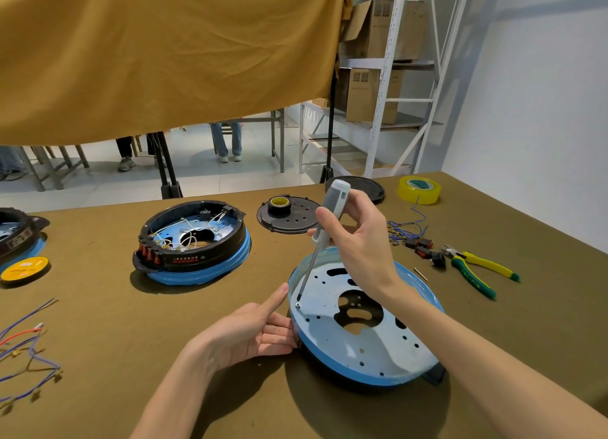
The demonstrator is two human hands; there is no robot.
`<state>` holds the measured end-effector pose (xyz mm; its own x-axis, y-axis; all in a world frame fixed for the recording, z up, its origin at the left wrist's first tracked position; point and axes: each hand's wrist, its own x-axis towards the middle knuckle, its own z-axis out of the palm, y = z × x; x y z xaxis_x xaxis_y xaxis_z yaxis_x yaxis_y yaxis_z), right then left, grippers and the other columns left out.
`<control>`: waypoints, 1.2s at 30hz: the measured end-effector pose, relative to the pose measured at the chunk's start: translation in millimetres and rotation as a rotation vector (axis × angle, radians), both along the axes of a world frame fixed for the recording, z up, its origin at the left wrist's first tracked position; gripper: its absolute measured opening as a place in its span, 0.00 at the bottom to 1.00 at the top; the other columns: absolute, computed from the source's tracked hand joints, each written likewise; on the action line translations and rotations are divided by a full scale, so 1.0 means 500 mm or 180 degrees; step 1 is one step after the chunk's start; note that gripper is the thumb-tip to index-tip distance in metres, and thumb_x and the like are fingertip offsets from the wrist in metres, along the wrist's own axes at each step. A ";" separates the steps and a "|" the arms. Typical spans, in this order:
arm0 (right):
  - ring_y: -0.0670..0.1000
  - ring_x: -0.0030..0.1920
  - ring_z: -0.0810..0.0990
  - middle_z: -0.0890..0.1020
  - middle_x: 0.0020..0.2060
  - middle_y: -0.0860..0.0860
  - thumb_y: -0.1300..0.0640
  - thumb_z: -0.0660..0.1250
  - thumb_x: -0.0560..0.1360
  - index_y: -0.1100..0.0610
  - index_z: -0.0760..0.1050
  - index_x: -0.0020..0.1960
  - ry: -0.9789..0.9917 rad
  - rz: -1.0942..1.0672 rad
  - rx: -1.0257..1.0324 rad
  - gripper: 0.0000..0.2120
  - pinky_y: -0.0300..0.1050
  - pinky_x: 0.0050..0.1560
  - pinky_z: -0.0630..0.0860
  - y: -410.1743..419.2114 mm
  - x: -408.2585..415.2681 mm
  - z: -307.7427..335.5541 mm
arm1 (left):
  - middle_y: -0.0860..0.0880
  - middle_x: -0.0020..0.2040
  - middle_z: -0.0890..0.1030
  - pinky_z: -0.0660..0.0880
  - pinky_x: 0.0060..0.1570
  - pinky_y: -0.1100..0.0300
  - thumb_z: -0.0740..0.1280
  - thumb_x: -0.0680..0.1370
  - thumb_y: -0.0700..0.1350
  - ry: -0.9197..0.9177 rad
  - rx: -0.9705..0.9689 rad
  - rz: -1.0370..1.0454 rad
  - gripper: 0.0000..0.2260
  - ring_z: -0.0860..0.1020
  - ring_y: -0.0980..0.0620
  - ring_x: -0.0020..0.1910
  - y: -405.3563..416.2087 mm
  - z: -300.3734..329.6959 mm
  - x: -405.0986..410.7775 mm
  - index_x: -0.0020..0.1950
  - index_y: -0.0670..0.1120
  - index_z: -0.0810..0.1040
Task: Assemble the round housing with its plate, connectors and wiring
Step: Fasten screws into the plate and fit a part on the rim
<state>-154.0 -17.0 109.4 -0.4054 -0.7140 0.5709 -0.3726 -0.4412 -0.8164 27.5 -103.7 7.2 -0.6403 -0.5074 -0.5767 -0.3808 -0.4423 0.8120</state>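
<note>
Head view: left fingers (279, 323) touch housing (329, 356) rim.

A single wide-angle view from the person's head looks forward and down across the brown surface (98, 356). Both forearms reach in from the bottom edge, close to the lens. Farther off it takes in a hanging yellow cloth (164, 50) and shelving (388, 76) against a white wall.
</note>
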 end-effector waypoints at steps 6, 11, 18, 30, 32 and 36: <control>0.55 0.41 0.88 0.83 0.49 0.52 0.55 0.72 0.80 0.59 0.74 0.63 0.0098 -0.0038 0.0062 0.15 0.61 0.42 0.85 0.001 0.000 -0.008 | 0.36 0.53 0.86 0.83 0.40 0.59 0.73 0.61 0.72 -0.0028 -0.0018 -0.0009 0.43 0.87 0.46 0.47 0.000 0.002 0.000 0.56 0.35 0.85; 0.53 0.42 0.88 0.83 0.48 0.48 0.54 0.72 0.79 0.51 0.74 0.61 0.0298 0.0053 0.0034 0.13 0.58 0.43 0.85 0.003 0.002 -0.005 | 0.37 0.52 0.86 0.84 0.40 0.59 0.73 0.59 0.72 -0.0065 -0.0043 0.0003 0.43 0.87 0.46 0.47 0.000 0.002 -0.002 0.55 0.35 0.84; 0.51 0.45 0.87 0.84 0.50 0.45 0.55 0.72 0.79 0.47 0.72 0.62 0.0715 0.0451 0.0071 0.15 0.48 0.47 0.85 -0.003 0.017 0.008 | 0.37 0.51 0.87 0.84 0.40 0.59 0.73 0.58 0.72 -0.0114 -0.0097 0.0010 0.44 0.88 0.45 0.47 0.003 0.002 -0.002 0.55 0.36 0.84; 0.52 0.40 0.83 0.82 0.44 0.51 0.48 0.71 0.79 0.51 0.67 0.69 0.2350 0.0150 0.0363 0.22 0.53 0.41 0.83 -0.006 0.037 0.073 | 0.38 0.52 0.87 0.83 0.44 0.59 0.71 0.61 0.73 -0.0103 -0.0179 -0.0075 0.44 0.87 0.46 0.49 0.010 0.011 0.005 0.58 0.36 0.83; 0.49 0.38 0.81 0.81 0.42 0.49 0.46 0.70 0.79 0.53 0.72 0.60 0.2554 -0.0069 0.0411 0.16 0.51 0.39 0.81 -0.004 0.036 0.098 | 0.38 0.52 0.87 0.83 0.44 0.59 0.71 0.61 0.73 -0.0107 -0.0195 -0.0072 0.43 0.87 0.46 0.49 0.010 0.011 0.005 0.58 0.36 0.83; 0.45 0.43 0.78 0.80 0.50 0.49 0.50 0.67 0.80 0.52 0.77 0.57 0.2808 0.0032 0.1022 0.09 0.52 0.49 0.78 0.005 0.025 0.145 | 0.39 0.52 0.87 0.83 0.45 0.58 0.70 0.63 0.73 -0.0137 -0.0187 -0.0054 0.42 0.87 0.45 0.50 0.008 0.009 0.006 0.57 0.36 0.83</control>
